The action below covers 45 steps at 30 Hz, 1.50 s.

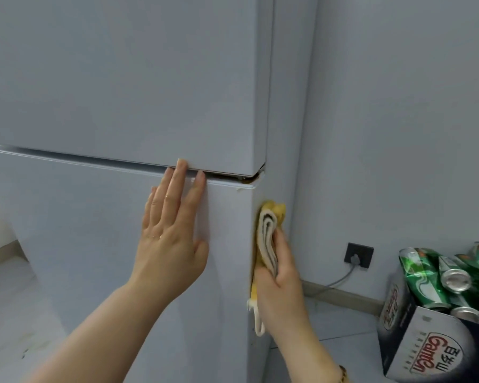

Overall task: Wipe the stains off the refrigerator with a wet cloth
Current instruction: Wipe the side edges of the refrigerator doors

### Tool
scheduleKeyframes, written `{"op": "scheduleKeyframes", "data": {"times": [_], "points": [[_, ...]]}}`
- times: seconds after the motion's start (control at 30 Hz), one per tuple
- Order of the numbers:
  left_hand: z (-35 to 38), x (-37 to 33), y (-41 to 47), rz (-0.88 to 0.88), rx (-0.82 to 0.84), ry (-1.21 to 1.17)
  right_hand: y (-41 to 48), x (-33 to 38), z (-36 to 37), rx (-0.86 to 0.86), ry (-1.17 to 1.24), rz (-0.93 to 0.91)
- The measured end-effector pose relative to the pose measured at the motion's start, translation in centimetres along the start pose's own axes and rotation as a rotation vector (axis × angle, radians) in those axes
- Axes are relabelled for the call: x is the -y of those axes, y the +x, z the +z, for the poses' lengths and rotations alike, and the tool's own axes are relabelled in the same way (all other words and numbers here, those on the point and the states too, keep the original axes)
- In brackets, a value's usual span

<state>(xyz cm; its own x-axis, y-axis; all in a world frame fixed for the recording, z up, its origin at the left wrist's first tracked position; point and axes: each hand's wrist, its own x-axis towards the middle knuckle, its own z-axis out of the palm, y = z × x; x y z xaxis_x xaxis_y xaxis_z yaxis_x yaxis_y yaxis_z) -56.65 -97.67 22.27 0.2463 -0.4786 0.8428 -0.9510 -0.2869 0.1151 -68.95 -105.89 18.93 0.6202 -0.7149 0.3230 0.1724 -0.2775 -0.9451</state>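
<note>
The white refrigerator (122, 78) fills most of what I can see, its upper door (150, 64) meeting the lower door (80, 230) at a narrow seam. To its right runs a pale wall (398, 106). On the floor by that wall, at the lower right, a dark cardboard box (415, 344) holds green drink cans (423, 280) stacked on their sides.

The person's left hand (169, 244) lies flat against the lower door near its upper right corner. Its fingers are straight and released, and the tips reach the seam. The right hand (282, 286) grasps a folded yellow cloth (267, 239) with dark stripes and presses it to the refrigerator's right side panel, just behind the front edge and a little below the seam.

A black wall socket (359, 254) sits low on the wall, with a grey cable (340, 280) trailing from it towards the refrigerator. Brownish stains (253, 179) mark the seam's right-hand corner, above the cloth.
</note>
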Motion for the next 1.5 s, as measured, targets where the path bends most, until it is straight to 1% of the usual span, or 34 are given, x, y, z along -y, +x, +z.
{"op": "scheduleKeyframes", "data": {"times": [0.1, 0.17, 0.23, 0.3, 0.4, 0.47, 0.53, 0.6, 0.67, 0.73, 0.77, 0.8, 0.83, 0.97, 1.0, 1.07, 1.13, 1.17, 1.3, 1.37, 1.4, 1.43, 1.47, 1.5], "points": [[-0.3, -0.3, -0.1, 0.001, -0.021, 0.006, 0.9, 1.9, 0.7, -0.058, -0.033, -0.191], [-0.6, -0.1, 0.0, 0.014, -0.015, 0.002, 0.3, 1.0, 1.2, -0.080, -0.041, -0.237], [-0.8, 0.3, 0.3, 0.031, -0.019, 0.013, -0.9, -1.4, 1.7, -0.086, -0.077, -0.247], [-0.7, 0.3, 0.2, 0.015, -0.027, 0.011, -2.6, -4.4, 1.9, -0.098, -0.116, -0.176], [-0.4, -0.3, 0.2, -0.038, -0.040, -0.043, -5.4, -8.0, 2.5, -0.144, -0.096, 0.113], [-0.3, -1.1, -0.1, -0.101, -0.026, -0.090, -6.5, -9.1, 2.2, -0.102, -0.099, 0.263], [-0.4, -2.3, -0.8, -0.156, -0.038, -0.113, -5.6, -7.9, 1.3, -0.026, -0.104, 0.287], [-0.3, -3.4, -1.9, -0.152, 0.003, -0.152, -3.7, -5.1, 0.6, -0.005, -0.094, 0.198], [0.0, -3.9, -3.3, -0.177, 0.087, -0.223, -2.1, -2.4, 0.6, -0.008, -0.100, 0.031], [0.7, -3.4, -4.3, -0.197, 0.150, -0.218, -1.5, -1.7, 0.9, -0.034, -0.096, -0.118], [1.0, -3.0, -4.7, -0.178, 0.173, -0.184, -1.7, -2.6, 1.2, -0.050, -0.097, -0.146], [1.1, -2.6, -4.9, -0.153, 0.181, -0.148, -2.2, -4.3, 1.4, -0.064, -0.103, -0.123], [1.2, -2.3, -4.9, -0.136, 0.185, -0.118, -2.9, -6.4, 1.6, -0.070, -0.107, -0.054], [1.2, -1.9, -5.0, -0.128, 0.219, -0.066, -8.6, -15.7, 2.2, -0.012, -0.156, 0.463], [1.4, -2.0, -4.9, -0.127, 0.220, -0.051, -9.6, -17.1, 2.3, -0.001, -0.149, 0.556], [1.8, -2.1, -5.0, -0.131, 0.224, -0.017, -10.2, -17.9, 2.2, 0.007, -0.116, 0.659], [2.1, -2.1, -5.0, -0.128, 0.211, 0.024, -9.4, -17.1, 2.1, -0.011, -0.089, 0.645], [2.2, -2.2, -5.1, -0.124, 0.203, 0.040, -8.8, -16.2, 2.1, -0.035, -0.085, 0.598], [2.9, -2.6, -7.7, -0.165, 0.176, 0.003, -7.7, -11.8, 3.3, -0.118, -0.050, 0.235], [3.4, -3.0, -9.7, -0.166, 0.173, -0.022, -7.9, -12.2, 4.1, -0.173, -0.112, 0.107], [3.5, -3.0, -10.5, -0.174, 0.177, -0.037, -8.3, -13.5, 4.4, -0.203, -0.158, 0.072], [3.6, -3.0, -11.1, -0.186, 0.185, -0.051, -8.7, -15.2, 4.4, -0.220, -0.194, 0.082], [3.8, -2.8, -11.6, -0.192, 0.197, -0.061, -9.1, -17.0, 4.2, -0.211, -0.211, 0.185], [4.2, -2.5, -12.0, -0.184, 0.209, -0.060, -9.6, -18.8, 4.0, -0.169, -0.203, 0.346]]}}
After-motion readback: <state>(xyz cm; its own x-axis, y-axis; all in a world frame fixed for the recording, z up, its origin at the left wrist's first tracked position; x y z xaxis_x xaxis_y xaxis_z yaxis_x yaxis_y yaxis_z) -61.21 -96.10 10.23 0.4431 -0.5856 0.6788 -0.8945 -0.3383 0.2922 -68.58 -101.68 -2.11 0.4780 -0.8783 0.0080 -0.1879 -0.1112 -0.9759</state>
